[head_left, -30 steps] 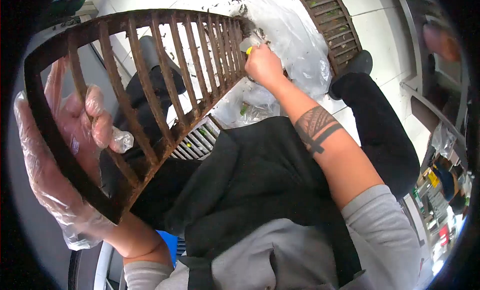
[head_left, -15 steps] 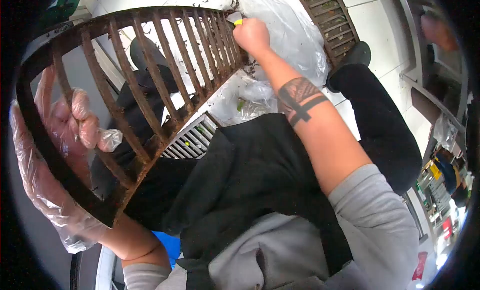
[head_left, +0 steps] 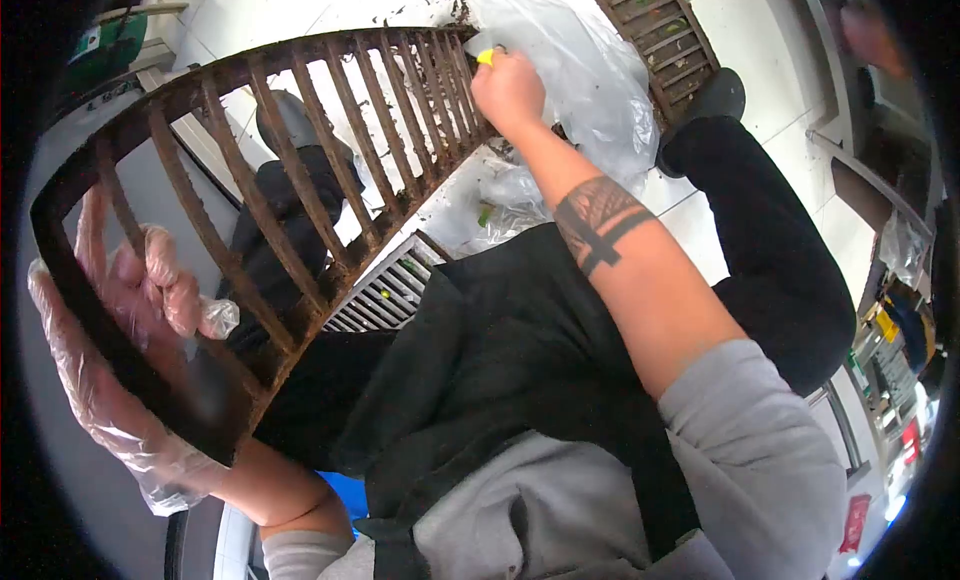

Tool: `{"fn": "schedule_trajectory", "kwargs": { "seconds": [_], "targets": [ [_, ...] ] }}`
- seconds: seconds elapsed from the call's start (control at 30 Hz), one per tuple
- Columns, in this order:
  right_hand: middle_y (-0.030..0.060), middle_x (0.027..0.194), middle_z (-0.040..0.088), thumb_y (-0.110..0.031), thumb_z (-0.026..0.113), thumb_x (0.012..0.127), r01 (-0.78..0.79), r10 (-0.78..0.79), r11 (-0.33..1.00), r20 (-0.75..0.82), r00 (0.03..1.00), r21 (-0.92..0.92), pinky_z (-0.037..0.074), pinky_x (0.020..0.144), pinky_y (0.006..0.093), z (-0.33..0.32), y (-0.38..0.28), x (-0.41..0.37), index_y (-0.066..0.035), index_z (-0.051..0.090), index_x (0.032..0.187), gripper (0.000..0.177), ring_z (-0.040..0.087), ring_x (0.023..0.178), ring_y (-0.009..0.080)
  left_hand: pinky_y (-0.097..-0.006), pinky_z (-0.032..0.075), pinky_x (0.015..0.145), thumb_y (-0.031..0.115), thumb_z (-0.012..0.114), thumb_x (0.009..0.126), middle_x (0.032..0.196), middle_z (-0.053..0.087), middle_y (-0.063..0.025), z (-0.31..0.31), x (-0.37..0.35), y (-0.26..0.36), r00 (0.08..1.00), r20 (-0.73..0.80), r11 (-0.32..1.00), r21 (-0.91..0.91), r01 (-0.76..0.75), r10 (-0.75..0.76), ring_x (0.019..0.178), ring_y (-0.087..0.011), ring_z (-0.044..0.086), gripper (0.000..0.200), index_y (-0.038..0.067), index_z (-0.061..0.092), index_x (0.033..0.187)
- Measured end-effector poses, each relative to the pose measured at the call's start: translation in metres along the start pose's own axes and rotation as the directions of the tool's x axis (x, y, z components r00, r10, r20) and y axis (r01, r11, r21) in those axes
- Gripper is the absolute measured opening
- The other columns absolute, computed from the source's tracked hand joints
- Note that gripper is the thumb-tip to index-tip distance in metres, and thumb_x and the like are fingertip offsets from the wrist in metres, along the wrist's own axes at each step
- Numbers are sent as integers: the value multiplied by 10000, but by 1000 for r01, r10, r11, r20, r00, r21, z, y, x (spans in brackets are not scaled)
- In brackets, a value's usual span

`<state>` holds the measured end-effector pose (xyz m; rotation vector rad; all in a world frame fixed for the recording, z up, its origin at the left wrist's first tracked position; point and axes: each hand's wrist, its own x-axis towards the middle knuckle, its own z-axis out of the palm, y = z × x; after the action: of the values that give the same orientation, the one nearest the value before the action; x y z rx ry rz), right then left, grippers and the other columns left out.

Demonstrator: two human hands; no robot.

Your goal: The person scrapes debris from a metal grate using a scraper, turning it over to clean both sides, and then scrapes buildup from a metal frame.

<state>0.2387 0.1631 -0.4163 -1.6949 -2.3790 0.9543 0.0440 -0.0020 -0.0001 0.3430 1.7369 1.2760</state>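
A long, dark brown slatted grate [head_left: 300,48], crusted with dirt, is held tilted across the left half of the view. My left hand [head_left: 155,310], in a clear plastic glove, grips its near end, with fingers curled through the gaps between the slats. At the far end, my bare right hand [head_left: 510,92] is closed around a small scraper [head_left: 486,57] with a yellow part showing. The scraper's blade is against or very close to the grate's end slats; exact contact is hard to see.
Clear plastic sheeting [head_left: 600,95] with dark debris lies on the white tiled floor under the far end. A second dirty grate [head_left: 665,45] rests on the floor by my right foot. Below the held grate is a pale metal floor grate [head_left: 385,292]. Cabinets stand at both sides.
The view has shifted slightly, and the grate and both hands appear a little lower. My right hand with the scraper has moved slightly at the grate's far end; both grips are unchanged.
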Motion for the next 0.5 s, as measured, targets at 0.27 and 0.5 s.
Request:
{"fn": "schedule_trajectory", "kwargs": {
  "seconds": [0.27,0.5],
  "targets": [
    [195,1031,721,-235,607,918,55,-55,998,7,998,-14,584,823,527,-18,-9,6,-36,762,1001,266,714,933,417,-328,558,664,565,360,1114,976,550,-124,10,-4,0,996,-84,1000,-15,23,-24,747,-204,585,754,20,282,1630],
    [198,967,730,-230,633,880,65,-62,997,-94,994,29,581,802,530,1,-8,10,-33,773,980,261,713,908,416,-301,471,663,562,504,1055,1003,511,-91,5,-4,0,996,-61,997,-56,54,-58,737,-176,526,823,15,291,1632]
  ]
}}
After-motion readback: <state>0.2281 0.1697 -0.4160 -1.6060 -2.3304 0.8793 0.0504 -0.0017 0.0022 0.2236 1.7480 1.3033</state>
